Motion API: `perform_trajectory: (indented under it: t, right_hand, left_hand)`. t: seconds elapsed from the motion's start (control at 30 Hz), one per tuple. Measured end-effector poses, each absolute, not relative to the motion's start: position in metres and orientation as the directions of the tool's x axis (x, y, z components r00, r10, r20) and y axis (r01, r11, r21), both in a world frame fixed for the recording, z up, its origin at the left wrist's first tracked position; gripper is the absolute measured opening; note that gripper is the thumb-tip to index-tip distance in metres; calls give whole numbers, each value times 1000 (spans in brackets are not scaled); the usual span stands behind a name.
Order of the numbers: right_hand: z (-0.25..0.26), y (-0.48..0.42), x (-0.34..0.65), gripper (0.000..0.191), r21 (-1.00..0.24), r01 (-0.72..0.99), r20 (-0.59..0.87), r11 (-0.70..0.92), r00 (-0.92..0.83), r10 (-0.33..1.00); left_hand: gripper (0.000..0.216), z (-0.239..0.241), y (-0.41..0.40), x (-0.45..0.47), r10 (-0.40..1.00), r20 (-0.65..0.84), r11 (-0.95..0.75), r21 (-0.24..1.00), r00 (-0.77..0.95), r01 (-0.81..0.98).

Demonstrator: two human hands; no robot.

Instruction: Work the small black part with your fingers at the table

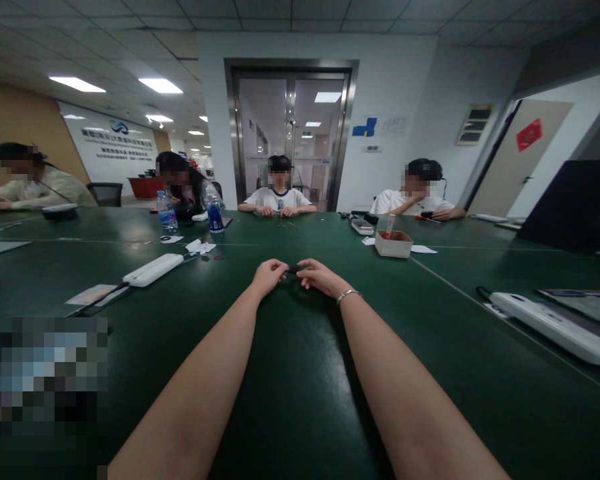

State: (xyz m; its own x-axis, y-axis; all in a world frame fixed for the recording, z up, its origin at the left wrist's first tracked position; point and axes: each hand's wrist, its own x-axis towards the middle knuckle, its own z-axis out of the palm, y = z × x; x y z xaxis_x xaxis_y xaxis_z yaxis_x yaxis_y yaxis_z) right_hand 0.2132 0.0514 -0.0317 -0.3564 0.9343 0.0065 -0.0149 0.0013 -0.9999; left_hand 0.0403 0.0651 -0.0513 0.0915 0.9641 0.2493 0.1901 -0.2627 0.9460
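Note:
Both my arms stretch out over a dark green table (300,373). My left hand (269,275) and my right hand (317,275) meet at the table's middle, fingers curled, pinching a small dark object (293,270) between them. The object is too small to name. A thin bracelet (349,294) circles my right wrist.
A white power strip (153,269) lies to the left, another (555,327) at the right. A small cardboard box (393,243) stands ahead on the right, two water bottles (214,212) on the left. Several people sit around the far side. A dark laptop lid (575,207) rises far right.

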Motion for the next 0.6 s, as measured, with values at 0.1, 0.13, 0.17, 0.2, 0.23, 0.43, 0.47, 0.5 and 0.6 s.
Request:
perform_trajectory:
  t: [0.1,0.13,0.17,0.2,0.23,0.43,0.47,0.5,0.6]
  right_hand:
    - [-32,51,212,6,-999,37,-17,-3,-363,932]
    - [-31,51,212,5,-999,49,-16,2,-365,931]
    - [-31,51,212,6,-999,49,-9,9,-365,931]
    - [-31,51,212,11,-999,39,-1,14,-363,932]
    - [-31,51,212,18,-1000,22,6,15,-359,933]
    - [-29,49,212,8,-999,-7,-30,-35,-352,936]
    - [-29,49,212,7,-1000,-12,-22,-28,-351,936]
    - [-29,49,213,11,-1000,-21,-10,-19,-350,937]
    - [-31,50,213,23,-999,-38,7,-6,-346,938]
  left_hand:
    - [15,-50,63,42,965,247,-259,950,89,175]
    - [15,-49,63,42,966,244,-256,951,88,171]
    - [14,-49,62,42,966,241,-253,952,88,170]
    - [14,-48,62,42,967,239,-251,953,87,171]
    - [14,-48,62,42,967,238,-250,952,88,175]
    - [17,-50,64,40,965,242,-258,946,101,198]
    - [17,-51,64,40,965,241,-258,946,104,199]
    - [18,-51,64,40,965,240,-257,946,105,199]
    - [20,-51,64,40,966,238,-254,947,104,196]
